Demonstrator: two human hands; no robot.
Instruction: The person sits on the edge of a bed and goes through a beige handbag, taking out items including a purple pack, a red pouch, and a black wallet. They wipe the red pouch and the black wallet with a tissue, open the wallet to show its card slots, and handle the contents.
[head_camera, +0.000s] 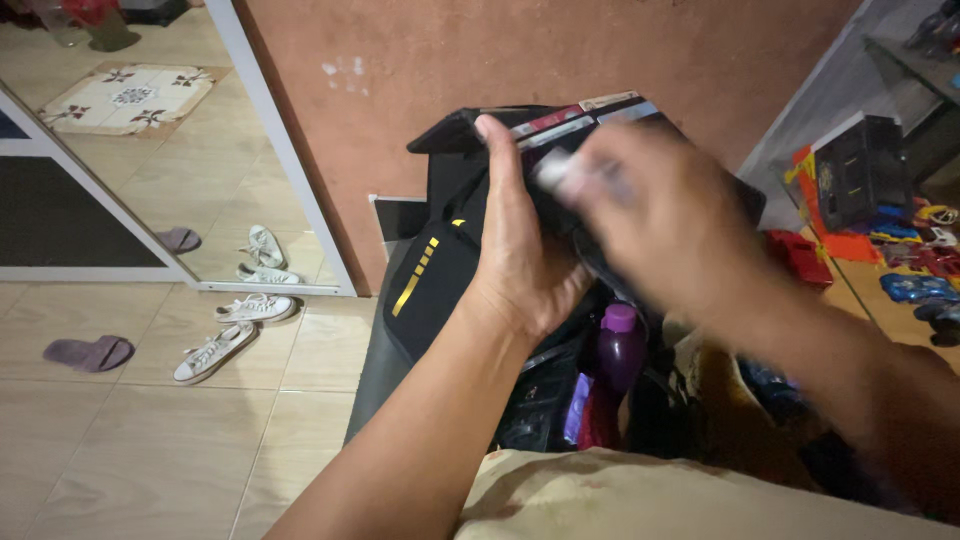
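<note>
Head view: left hand (520, 250) grips an open black wallet (530, 125), thumb across its card slots, held up before a terracotta wall (520, 50). Right hand (660, 215), motion-blurred, pinches a small pale object (558, 170) at the wallet. Below sits a black bag (430, 280) containing a purple bottle (620, 345). White sneakers (235, 330) lie on the beige tiled floor (130, 440) beside a mirror (130, 140).
</note>
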